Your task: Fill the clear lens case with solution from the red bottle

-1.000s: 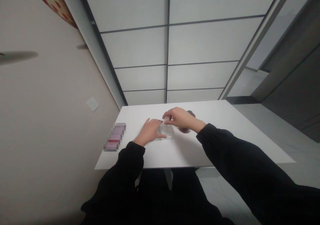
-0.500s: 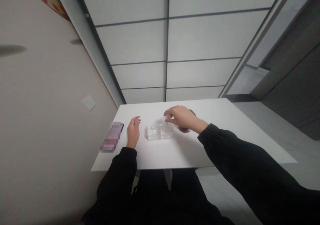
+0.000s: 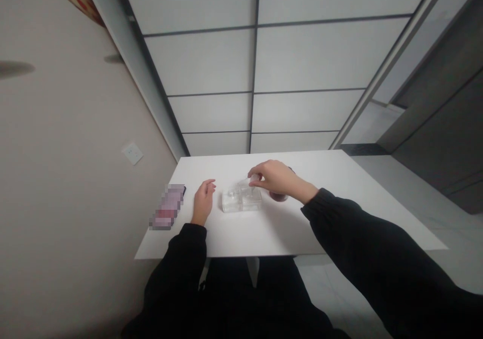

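My right hand [image 3: 278, 176] pinches a small clear, whitish piece [image 3: 254, 179] between thumb and fingers, just over the right half of a clear plastic box [image 3: 233, 206]. The box looks divided into compartments; its contents are hard to make out. Whether the piece touches the box I cannot tell. Left of the box, apart from it, my left hand [image 3: 204, 199] rests at the table with fingers loosely apart and nothing in them. A dark reddish round thing [image 3: 278, 197] stands behind and under my right hand, mostly hidden by it.
The white table [image 3: 324, 233] stands before white panelled doors [image 3: 215, 112]. A phone [image 3: 168, 208], its screen blurred out, lies near the left edge. On the left wall sits a socket [image 3: 133, 154]. My legs are below the front edge.
My left hand has shifted slightly right, toward the clear box. My right hand keeps its pinch on the small clear piece in nearly the same place. The view has moved slightly.
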Available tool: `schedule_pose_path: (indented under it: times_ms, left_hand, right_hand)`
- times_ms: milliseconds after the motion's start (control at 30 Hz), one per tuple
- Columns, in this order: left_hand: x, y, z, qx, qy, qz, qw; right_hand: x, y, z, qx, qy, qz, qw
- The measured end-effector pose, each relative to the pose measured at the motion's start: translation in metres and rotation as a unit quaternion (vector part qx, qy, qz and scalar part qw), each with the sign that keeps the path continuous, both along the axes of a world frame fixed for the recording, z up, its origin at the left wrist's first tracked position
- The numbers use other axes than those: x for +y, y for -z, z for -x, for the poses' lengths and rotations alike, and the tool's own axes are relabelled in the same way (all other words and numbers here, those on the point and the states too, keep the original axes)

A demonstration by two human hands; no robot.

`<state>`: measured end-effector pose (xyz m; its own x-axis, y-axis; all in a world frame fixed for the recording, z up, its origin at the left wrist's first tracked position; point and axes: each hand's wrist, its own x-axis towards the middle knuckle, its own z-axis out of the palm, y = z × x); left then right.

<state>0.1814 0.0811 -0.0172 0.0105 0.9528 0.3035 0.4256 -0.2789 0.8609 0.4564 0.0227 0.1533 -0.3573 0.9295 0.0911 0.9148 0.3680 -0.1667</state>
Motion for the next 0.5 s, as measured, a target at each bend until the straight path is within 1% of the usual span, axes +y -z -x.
schedule_pose_path:
  times_ms: [133, 367, 500]
  left_hand:
    - [0.0, 0.002, 0.001, -0.002, 0.001, -0.004, 1.0]
    - [0.001, 0.005, 0.001, -0.008, -0.003, -0.009, 1.0]
    - [0.002, 0.006, 0.001, -0.013, 0.0, -0.01, 1.0]
  right_hand:
    - [0.001, 0.004, -0.002, 0.009, -0.006, -0.002, 1.0]
    - [0.008, 0.021, -0.005, 0.04, -0.07, 0.018, 0.997]
    - [0.011, 0.023, -0.007, 0.055, -0.081, 0.019, 0.995]
